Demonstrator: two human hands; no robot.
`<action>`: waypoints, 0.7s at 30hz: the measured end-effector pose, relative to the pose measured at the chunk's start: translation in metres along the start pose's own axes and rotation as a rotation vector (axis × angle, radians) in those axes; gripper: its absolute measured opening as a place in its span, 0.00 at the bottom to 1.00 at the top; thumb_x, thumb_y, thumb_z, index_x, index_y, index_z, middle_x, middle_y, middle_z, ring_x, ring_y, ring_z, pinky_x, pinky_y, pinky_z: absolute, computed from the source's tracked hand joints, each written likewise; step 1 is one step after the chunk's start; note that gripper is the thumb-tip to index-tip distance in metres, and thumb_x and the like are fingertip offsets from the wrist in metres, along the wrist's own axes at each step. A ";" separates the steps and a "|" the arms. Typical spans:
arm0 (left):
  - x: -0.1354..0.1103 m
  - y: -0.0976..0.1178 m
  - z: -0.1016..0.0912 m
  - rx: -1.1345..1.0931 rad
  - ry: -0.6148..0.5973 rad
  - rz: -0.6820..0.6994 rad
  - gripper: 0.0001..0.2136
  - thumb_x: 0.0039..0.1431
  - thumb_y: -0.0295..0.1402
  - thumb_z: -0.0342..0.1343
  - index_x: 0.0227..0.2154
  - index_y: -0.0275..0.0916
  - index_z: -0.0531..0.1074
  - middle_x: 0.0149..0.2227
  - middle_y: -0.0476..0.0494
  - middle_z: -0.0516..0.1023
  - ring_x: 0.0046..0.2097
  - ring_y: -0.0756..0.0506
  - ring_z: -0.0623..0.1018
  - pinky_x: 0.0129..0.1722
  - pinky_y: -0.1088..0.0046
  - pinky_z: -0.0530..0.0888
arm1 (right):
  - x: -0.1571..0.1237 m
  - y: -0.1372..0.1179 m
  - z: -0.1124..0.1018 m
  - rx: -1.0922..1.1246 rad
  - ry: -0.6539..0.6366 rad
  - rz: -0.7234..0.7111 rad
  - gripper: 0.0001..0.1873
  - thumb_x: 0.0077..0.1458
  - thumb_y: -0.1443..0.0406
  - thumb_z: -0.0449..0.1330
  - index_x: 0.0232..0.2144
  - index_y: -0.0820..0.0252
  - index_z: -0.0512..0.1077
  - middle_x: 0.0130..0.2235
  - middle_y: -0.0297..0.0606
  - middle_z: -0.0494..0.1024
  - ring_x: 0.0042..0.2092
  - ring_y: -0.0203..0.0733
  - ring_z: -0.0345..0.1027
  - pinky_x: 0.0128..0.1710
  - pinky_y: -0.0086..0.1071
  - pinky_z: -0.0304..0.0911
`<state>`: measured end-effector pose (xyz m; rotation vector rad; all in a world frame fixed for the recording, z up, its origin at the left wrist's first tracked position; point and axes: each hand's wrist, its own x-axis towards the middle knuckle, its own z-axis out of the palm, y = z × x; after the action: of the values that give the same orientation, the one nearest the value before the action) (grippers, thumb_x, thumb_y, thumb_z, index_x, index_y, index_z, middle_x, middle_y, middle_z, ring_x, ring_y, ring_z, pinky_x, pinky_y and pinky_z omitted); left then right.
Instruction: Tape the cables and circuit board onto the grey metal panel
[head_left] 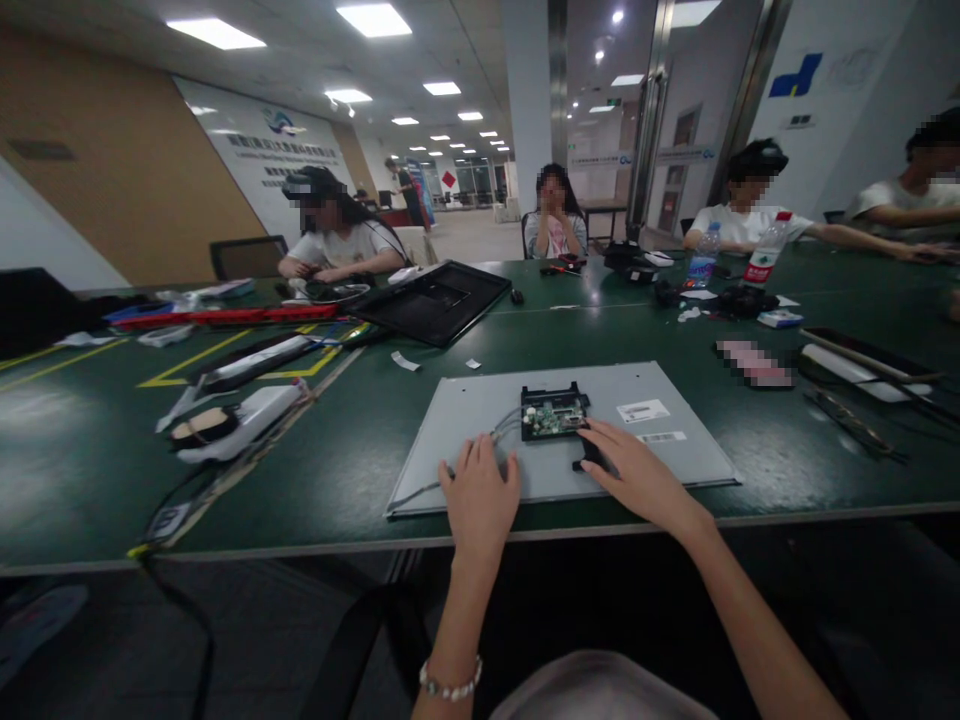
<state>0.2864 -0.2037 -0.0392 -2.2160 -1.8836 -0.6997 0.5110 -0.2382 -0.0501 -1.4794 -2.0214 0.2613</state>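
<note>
A flat grey display panel lies face-down on the table before me. On its middle sits a green circuit board in a black plastic frame. Thin grey cables run from the board toward the left. My left hand rests over the panel's lower left part, fingers spread, on or beside the cable. My right hand reaches in from the right with thumb and fingers apart. Its fingertips touch the board's right edge, and a black plastic part shows beneath it, partly hidden.
A black monitor housing lies beyond the panel. On the left are a white device and a red strip. Two bottles, a phone and white-and-black parts are on the right. Several people sit around the table.
</note>
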 end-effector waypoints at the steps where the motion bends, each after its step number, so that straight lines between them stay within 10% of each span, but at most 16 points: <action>1: -0.001 0.000 0.000 0.006 0.011 -0.009 0.19 0.66 0.37 0.43 0.55 0.36 0.68 0.56 0.33 0.73 0.61 0.35 0.67 0.62 0.45 0.53 | -0.001 -0.001 -0.001 -0.010 0.004 -0.002 0.26 0.63 0.55 0.52 0.61 0.54 0.63 0.64 0.44 0.63 0.65 0.51 0.56 0.63 0.51 0.54; 21: -0.012 -0.002 -0.007 -0.006 -0.027 -0.006 0.20 0.66 0.36 0.43 0.56 0.35 0.67 0.57 0.33 0.72 0.61 0.36 0.67 0.59 0.51 0.62 | -0.013 -0.005 -0.003 -0.078 -0.028 -0.015 0.27 0.62 0.57 0.53 0.62 0.54 0.62 0.65 0.44 0.61 0.65 0.51 0.55 0.63 0.50 0.54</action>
<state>0.2818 -0.2164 -0.0386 -2.2356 -1.9042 -0.6809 0.5111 -0.2531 -0.0495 -1.5152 -2.0852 0.2002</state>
